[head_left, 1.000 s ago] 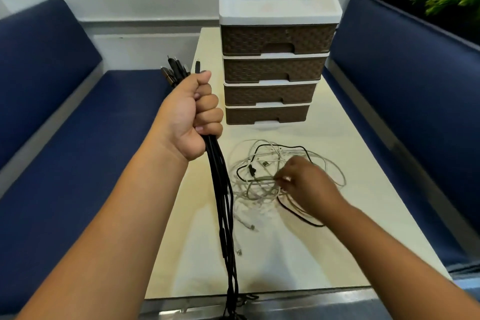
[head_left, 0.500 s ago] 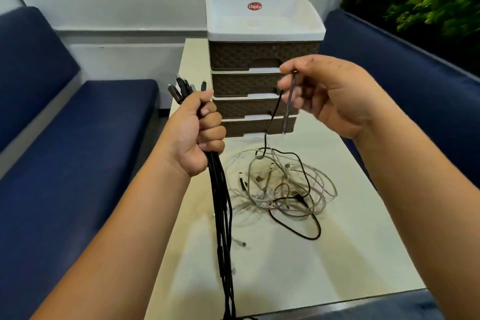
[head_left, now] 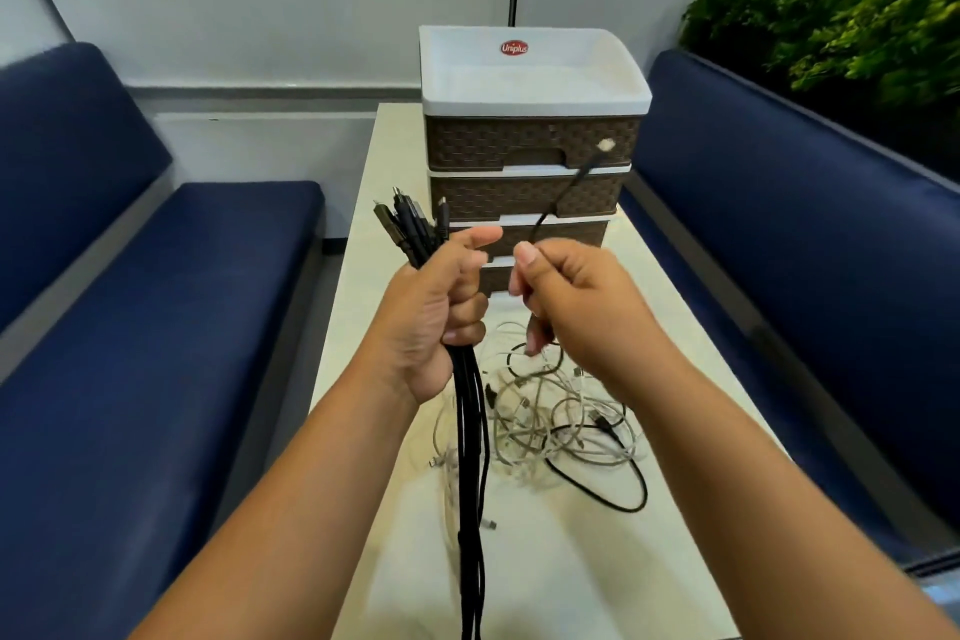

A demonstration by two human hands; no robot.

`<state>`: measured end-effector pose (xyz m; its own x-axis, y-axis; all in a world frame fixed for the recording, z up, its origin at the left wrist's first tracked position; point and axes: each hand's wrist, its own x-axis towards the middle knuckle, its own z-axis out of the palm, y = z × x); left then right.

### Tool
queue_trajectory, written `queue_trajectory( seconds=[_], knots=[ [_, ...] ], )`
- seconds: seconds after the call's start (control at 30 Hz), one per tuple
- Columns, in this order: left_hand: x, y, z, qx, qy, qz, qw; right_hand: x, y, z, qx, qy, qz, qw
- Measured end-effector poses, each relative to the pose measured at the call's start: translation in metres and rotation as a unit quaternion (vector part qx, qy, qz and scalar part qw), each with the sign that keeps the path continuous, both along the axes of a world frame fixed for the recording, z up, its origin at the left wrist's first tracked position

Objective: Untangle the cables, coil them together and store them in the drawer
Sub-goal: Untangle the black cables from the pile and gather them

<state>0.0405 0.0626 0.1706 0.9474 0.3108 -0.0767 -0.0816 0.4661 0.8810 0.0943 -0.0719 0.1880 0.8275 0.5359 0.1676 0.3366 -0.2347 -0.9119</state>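
Observation:
My left hand [head_left: 441, 309] grips a bundle of several black cables [head_left: 470, 473]; their plugs stick up above the fist and the long ends hang down past the table's near edge. Close to its right, my right hand [head_left: 563, 299] pinches one black cable [head_left: 563, 192], whose plug end rises up and to the right in front of the drawers. That cable trails down into a tangled pile of white and black cables [head_left: 558, 424] on the table. A brown drawer unit with a white top [head_left: 530, 140] stands behind, all drawers closed.
The pale table [head_left: 571, 561] runs between two blue benches, one at the left [head_left: 171, 327] and one at the right [head_left: 779, 244]. Green plants [head_left: 841, 16] stand at the far right. The white wall lies behind the drawer unit.
My right hand picked a black cable out of the pile, lifted it, then brought it down and left next to my left hand. The left hand kept holding its bundle.

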Motion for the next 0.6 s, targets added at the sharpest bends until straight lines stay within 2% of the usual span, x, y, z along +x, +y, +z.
queue_trajectory(
  seconds=[0.17,0.43,0.5,0.6],
  knots=[
    [0.001,-0.005,0.000,0.034,-0.001,0.003,0.999,-0.010,0.011,-0.011,-0.068,-0.042,-0.016,0.997],
    [0.002,-0.010,-0.005,0.052,0.039,0.034,0.997,-0.027,0.012,-0.019,-0.097,-0.109,0.051,0.988],
    [0.003,-0.010,-0.006,0.034,0.040,0.037,0.998,-0.027,0.010,-0.025,-0.071,-0.091,0.063,0.991],
    [0.004,-0.011,-0.007,-0.029,0.028,0.021,0.999,-0.023,0.003,-0.039,0.012,0.005,0.085,0.996]
  ],
)
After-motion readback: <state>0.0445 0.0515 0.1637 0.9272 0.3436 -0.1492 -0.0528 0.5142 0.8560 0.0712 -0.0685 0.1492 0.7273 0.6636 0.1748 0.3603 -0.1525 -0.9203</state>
